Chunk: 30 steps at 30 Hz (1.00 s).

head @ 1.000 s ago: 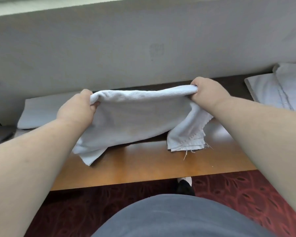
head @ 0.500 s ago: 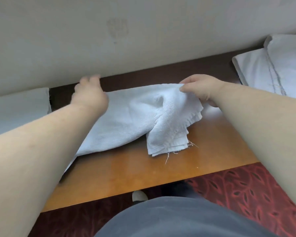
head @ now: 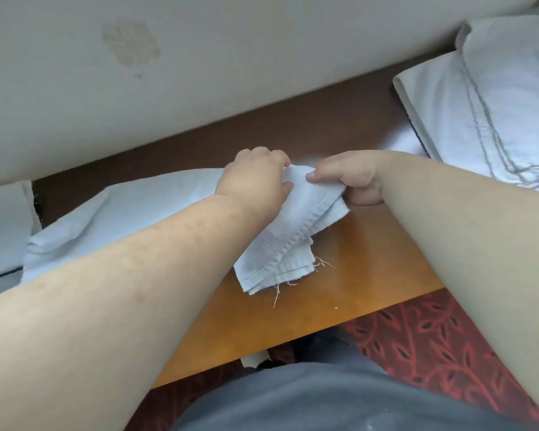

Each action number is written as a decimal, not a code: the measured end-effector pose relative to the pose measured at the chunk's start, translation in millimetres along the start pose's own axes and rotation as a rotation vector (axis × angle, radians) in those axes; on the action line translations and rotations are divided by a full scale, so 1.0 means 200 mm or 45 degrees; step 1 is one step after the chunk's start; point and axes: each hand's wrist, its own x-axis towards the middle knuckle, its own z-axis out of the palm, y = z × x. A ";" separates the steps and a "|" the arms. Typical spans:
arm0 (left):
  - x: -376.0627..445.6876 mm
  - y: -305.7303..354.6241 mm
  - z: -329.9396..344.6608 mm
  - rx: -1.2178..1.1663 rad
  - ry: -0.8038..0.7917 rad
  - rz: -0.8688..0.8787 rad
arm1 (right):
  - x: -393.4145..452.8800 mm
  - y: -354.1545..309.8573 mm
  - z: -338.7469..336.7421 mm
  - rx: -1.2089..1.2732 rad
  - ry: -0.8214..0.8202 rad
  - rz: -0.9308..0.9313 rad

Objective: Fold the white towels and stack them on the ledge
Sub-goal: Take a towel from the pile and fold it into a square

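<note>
I see both hands meeting over one white towel near the middle of the wooden worktop. The left hand lies on top of the cloth with its fingers curled over the far edge, gripping it. The right hand pinches the same end from the right, thumb on top and the other fingers tucked underneath. Between the two hands the towel is bunched; its stitched hem hangs toward the near edge of the worktop in several loose layers, with frayed threads trailing from the corner. The rest of the towel stretches to the left under my left forearm and lies flat on the wood. At the far left a folded white cloth rests against the wall, just beside the towel's left end. On the far right sits a stack of white towels, its top piece showing grey stitched lines, well apart from the hands. There is no container in sight. Below the worktop's near edge I can make out red patterned carpet.
</note>
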 end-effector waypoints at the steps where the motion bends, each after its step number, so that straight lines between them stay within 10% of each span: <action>1: 0.00 0.02 -0.01 0.037 0.044 0.023 | -0.01 0.00 -0.01 0.099 0.006 -0.072; 12: -0.02 0.19 -0.06 -0.123 0.113 -0.037 | -0.12 0.03 0.07 0.872 0.047 -0.423; 21: -0.09 0.16 -0.15 -0.532 0.310 -0.111 | -0.14 0.22 0.31 0.627 -0.193 -0.326; 30: 0.06 0.15 -0.33 -0.779 0.460 -0.228 | -0.16 0.33 0.43 -0.022 0.009 -0.250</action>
